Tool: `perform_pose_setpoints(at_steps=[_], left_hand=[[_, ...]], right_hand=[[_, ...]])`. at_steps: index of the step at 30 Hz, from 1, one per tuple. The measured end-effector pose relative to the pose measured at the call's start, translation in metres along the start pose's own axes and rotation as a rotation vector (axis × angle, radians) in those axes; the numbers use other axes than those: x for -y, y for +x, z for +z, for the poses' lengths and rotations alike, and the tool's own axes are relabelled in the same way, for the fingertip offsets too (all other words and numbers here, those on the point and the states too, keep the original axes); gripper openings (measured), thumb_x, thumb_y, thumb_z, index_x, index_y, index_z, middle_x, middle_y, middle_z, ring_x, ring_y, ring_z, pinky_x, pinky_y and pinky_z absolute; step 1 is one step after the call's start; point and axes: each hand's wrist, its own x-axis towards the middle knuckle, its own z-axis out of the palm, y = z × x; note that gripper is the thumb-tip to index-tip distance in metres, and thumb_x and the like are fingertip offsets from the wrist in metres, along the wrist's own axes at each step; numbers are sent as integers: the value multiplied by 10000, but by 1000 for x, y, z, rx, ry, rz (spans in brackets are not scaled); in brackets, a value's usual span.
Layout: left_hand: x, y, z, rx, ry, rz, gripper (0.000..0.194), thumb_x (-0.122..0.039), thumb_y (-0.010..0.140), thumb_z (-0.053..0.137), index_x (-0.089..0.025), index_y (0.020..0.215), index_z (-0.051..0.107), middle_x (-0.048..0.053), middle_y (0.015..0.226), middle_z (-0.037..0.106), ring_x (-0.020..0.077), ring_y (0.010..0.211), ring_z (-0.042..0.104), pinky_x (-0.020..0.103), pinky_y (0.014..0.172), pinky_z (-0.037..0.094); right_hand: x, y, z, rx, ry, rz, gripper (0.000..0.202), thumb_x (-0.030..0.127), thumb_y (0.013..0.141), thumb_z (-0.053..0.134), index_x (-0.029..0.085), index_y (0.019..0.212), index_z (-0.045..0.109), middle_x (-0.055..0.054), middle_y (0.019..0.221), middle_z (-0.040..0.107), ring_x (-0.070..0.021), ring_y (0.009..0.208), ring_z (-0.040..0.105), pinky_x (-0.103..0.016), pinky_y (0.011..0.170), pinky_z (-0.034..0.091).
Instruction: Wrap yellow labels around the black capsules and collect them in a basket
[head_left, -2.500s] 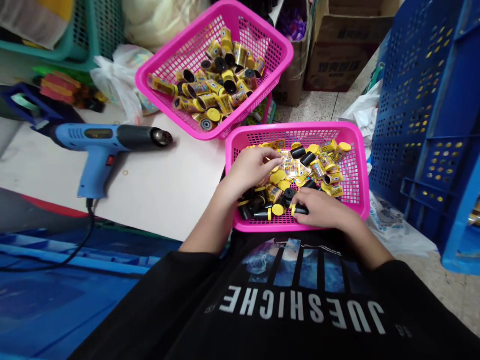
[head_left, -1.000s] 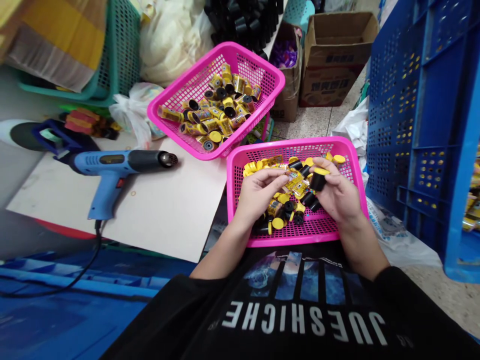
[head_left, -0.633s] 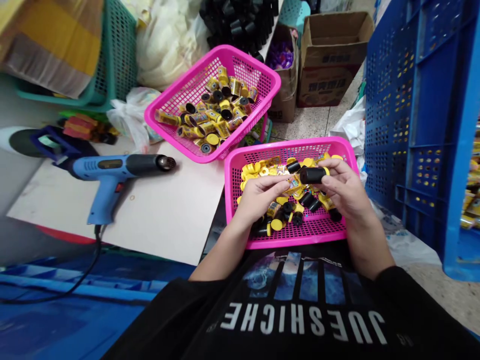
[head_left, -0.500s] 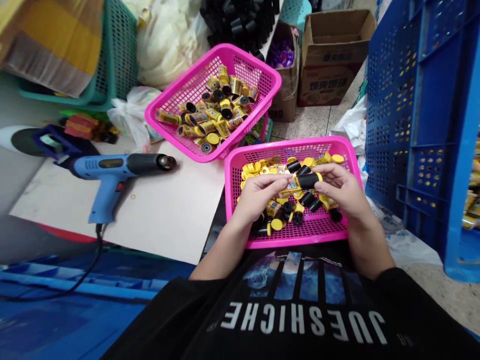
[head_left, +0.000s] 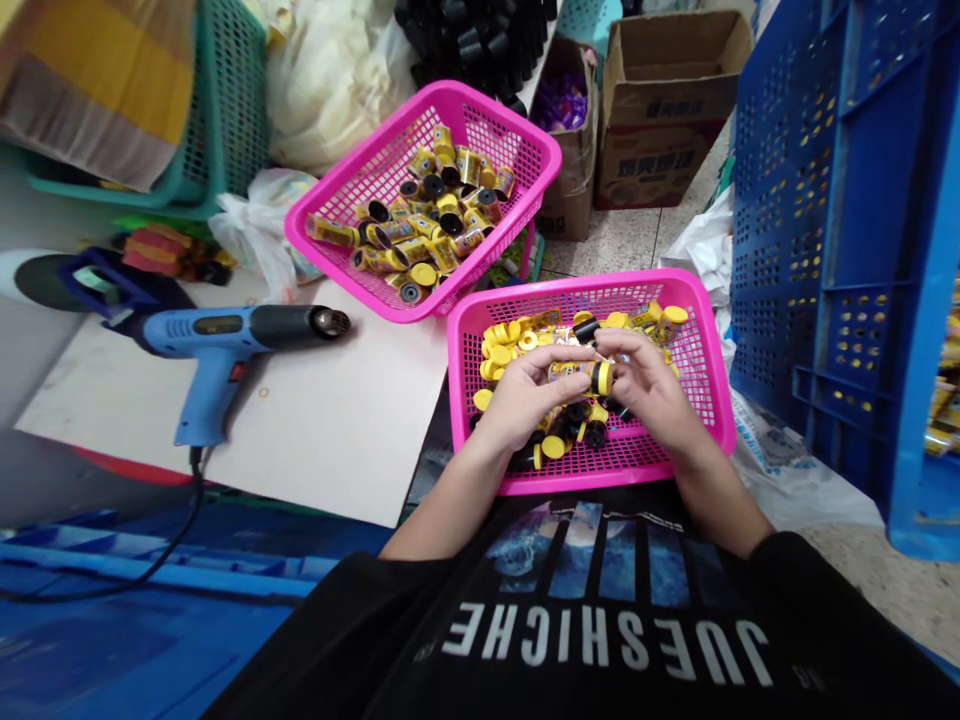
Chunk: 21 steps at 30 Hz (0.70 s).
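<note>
My left hand (head_left: 521,395) is closed around a small black tube (head_left: 581,376) with a yellow cap. A printed yellow, partly clear sleeve covers most of the tube, which lies sideways with its cap to the right. The fingers of my right hand (head_left: 652,390) curl about the capped end, thumb beside the cap; their exact contact is partly hidden. Both hands are over the near pink basket (head_left: 709,400). Loose yellow caps (head_left: 499,345), black tubes and printed sleeves lie in it below my hands.
A second pink basket (head_left: 315,215) holds several sleeved tubes (head_left: 420,250). A blue heat gun (head_left: 217,340) lies on the pale board (head_left: 337,430) at left, its cord hanging down. A tall blue crate (head_left: 787,250) stands at right, with cardboard boxes (head_left: 667,120) behind.
The tube has slid left into the printed sleeve, leaving only a narrow black band by the cap. My right hand has moved left, closer to my left hand.
</note>
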Motion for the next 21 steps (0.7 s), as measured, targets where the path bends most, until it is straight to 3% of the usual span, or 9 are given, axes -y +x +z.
perform_pose_setpoints(at_steps=[4, 9, 13, 17, 18, 21], left_hand=[[1, -3, 4, 31, 32, 91, 376, -385, 681, 920, -237, 1008, 809, 69, 1179, 777, 221, 1039, 732, 349, 908, 592], [5, -6, 11, 41, 68, 186, 337, -382, 692, 915, -241, 980, 810, 59, 1149, 790, 242, 1151, 703, 412, 1090, 499], [8, -7, 12, 35, 51, 173, 352, -370, 676, 927, -234, 975, 798, 48, 1105, 784, 212, 1068, 711, 358, 1007, 534], [13, -9, 15, 121, -48, 35, 391, -488, 786, 831, -261, 1086, 726, 29, 1059, 735, 162, 859, 695, 307, 800, 577], [14, -10, 16, 132, -69, 20, 399, -511, 826, 789, -283, 1140, 695, 18, 1032, 717, 147, 811, 679, 296, 763, 573], [13, -11, 19, 50, 22, 83, 469, -550, 891, 704, -332, 1294, 606, 10, 978, 677, 141, 760, 650, 283, 707, 559]], right_hand=[[-6, -4, 13, 39, 308, 205, 429, 611, 1005, 471, 313, 1269, 633, -58, 1313, 661, -230, 1250, 621, -431, 1089, 496], [-11, -7, 22, 8, 170, 56, 396, 613, 996, 502, 289, 1139, 679, -44, 1228, 671, -228, 1236, 601, -417, 1148, 421], [-17, -8, 22, -6, 56, 40, 456, 670, 968, 502, 277, 1127, 670, -58, 1202, 660, -235, 1198, 603, -405, 1108, 451], [-18, -9, 16, -48, 59, 85, 653, 747, 989, 232, 299, 1297, 594, -83, 1261, 638, -245, 1197, 610, -425, 1041, 511], [-14, -10, 13, -58, -10, 37, 648, 757, 978, 271, 308, 1328, 581, -87, 1297, 621, -256, 1220, 597, -439, 1046, 507], [2, -10, 1, 4, -352, -184, 532, 657, 878, 652, 332, 1298, 625, -79, 1296, 627, -299, 1228, 575, -491, 1089, 462]])
